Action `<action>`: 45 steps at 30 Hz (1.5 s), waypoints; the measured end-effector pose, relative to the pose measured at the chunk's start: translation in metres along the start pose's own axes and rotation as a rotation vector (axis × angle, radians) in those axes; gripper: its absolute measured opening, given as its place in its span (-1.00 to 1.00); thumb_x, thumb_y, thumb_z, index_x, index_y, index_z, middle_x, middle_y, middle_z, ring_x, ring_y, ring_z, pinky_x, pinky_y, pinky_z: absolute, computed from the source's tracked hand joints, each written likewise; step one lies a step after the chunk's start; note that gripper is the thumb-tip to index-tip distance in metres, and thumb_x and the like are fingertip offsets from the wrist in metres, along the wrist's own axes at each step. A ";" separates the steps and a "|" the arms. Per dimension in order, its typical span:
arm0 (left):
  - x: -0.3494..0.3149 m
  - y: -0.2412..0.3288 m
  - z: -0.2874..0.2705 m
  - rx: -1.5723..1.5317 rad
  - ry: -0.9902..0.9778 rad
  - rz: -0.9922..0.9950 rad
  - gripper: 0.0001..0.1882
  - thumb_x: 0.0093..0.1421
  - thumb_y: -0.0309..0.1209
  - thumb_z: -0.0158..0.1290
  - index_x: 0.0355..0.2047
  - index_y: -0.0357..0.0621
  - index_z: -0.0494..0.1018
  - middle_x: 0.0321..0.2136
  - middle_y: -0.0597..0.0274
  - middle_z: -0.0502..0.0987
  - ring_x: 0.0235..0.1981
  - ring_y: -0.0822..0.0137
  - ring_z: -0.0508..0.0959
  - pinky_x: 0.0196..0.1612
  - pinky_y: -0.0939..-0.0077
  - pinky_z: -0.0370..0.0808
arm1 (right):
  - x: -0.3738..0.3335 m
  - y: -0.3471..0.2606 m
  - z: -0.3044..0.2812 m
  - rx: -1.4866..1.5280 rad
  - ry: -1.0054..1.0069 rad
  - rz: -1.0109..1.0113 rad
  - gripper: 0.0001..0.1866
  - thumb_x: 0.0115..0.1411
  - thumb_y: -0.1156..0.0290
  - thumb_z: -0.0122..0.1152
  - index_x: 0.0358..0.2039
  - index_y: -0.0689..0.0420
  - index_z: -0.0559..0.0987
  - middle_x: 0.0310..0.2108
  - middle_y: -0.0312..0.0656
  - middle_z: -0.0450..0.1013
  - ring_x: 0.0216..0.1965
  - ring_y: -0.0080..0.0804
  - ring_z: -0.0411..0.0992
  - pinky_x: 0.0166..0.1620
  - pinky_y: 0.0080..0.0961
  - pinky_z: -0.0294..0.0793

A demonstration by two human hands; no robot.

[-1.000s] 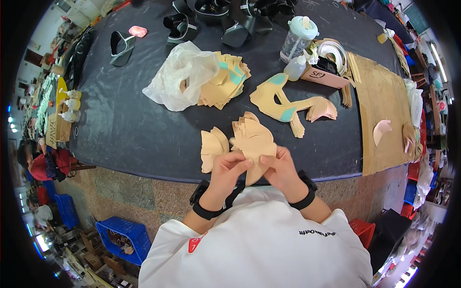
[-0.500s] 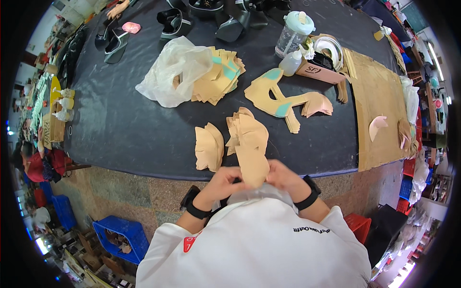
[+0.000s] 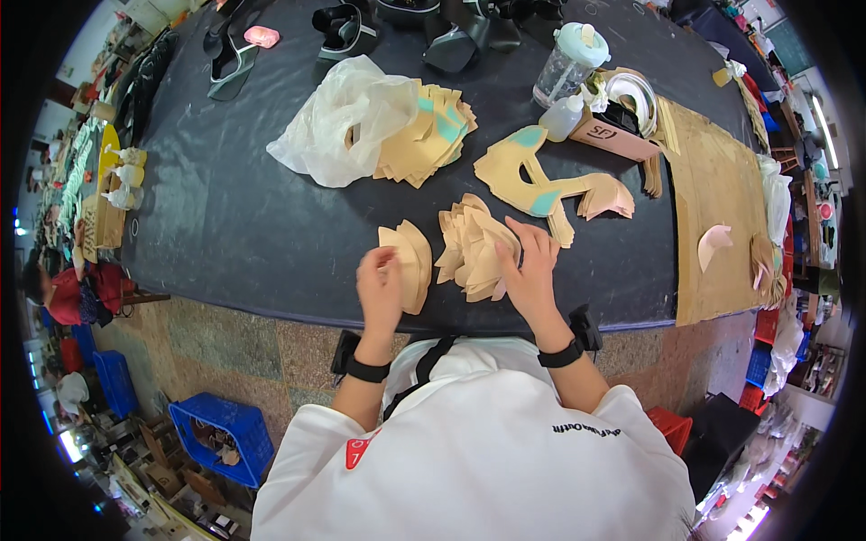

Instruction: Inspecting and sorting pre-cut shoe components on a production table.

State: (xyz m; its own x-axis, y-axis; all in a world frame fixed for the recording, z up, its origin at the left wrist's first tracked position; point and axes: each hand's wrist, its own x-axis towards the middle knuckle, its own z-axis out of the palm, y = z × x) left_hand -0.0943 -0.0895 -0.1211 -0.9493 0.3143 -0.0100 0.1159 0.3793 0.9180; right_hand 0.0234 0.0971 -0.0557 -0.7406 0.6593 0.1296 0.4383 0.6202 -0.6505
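Two piles of tan, curved cut pieces that look like shoe-upper parts lie before me near the table's front edge. My left hand (image 3: 379, 287) is at the left side of the smaller stack (image 3: 414, 269), its fingers loosely bent and slightly blurred, with no separate piece visible in them. At the right side of the larger, fanned-out pile (image 3: 471, 248) is my right hand (image 3: 532, 269). Its thumb and fingers are spread, with the thumb against the pile's edge. Beyond that pile lie tan pieces with green patches (image 3: 514, 171) and a small stack with pinkish edges (image 3: 605, 196).
A white plastic bag (image 3: 345, 122) partly covers more tan pieces (image 3: 431, 140). Farther back stand a lidded jug (image 3: 570, 63), a white bottle (image 3: 561, 118) and a small box (image 3: 617, 139). Black shoe parts (image 3: 456, 45) sit at the far edge; cardboard (image 3: 686, 261) covers the table's right side.
The tan piece held between both hands close to my body is no longer there. My hands have separated and reached forward, the left to the smaller stack, the right to the larger pile.
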 end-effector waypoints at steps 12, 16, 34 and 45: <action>0.010 0.056 0.064 -0.590 -0.555 -0.500 -0.89 0.14 -0.40 0.03 -0.38 -0.18 0.45 -0.47 0.42 0.45 -0.47 0.62 0.38 -0.42 0.76 0.27 | -0.006 0.000 0.002 0.137 -0.009 -0.010 -0.70 -0.01 0.53 0.16 -0.19 0.08 0.54 -0.24 -0.20 0.36 -0.12 -0.23 0.19 -0.04 -0.39 0.20; 0.000 0.063 0.060 -0.824 -0.478 -0.417 -0.95 0.17 -0.42 -0.02 -0.35 -0.06 0.39 -0.47 0.50 0.39 -0.41 0.64 0.34 -0.38 0.74 0.22 | -0.005 0.000 -0.001 0.186 -0.022 -0.039 -0.69 -0.01 0.54 0.16 -0.19 0.04 0.55 -0.24 -0.22 0.36 -0.13 -0.25 0.20 -0.05 -0.42 0.21; 0.013 0.019 0.010 -1.443 -0.296 -0.539 -0.74 0.25 -0.43 -0.19 -0.07 -0.21 0.26 -0.12 0.15 0.42 -0.09 0.28 0.43 -0.05 0.37 0.40 | 0.000 0.016 0.000 0.285 -0.195 0.007 -0.75 -0.01 0.49 0.19 -0.26 0.02 0.60 -0.30 -0.25 0.40 -0.20 -0.30 0.26 -0.13 -0.49 0.27; -0.006 0.111 -0.010 -0.771 -0.447 -0.254 -0.71 0.08 -0.69 -0.01 -0.17 -0.25 0.26 -0.42 0.21 0.51 -0.38 0.60 0.46 -0.34 0.80 0.36 | 0.003 -0.053 -0.042 0.259 0.025 -0.303 -0.72 -0.10 0.48 0.28 -0.29 0.08 0.56 -0.24 -0.21 0.37 -0.19 -0.26 0.29 -0.16 -0.43 0.32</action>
State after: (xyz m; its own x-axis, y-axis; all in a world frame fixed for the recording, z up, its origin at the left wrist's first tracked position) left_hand -0.0791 -0.0582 -0.0151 -0.6999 0.6682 -0.2522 -0.4594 -0.1508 0.8753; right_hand 0.0195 0.0842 0.0104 -0.8029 0.4751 0.3602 0.0567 0.6623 -0.7471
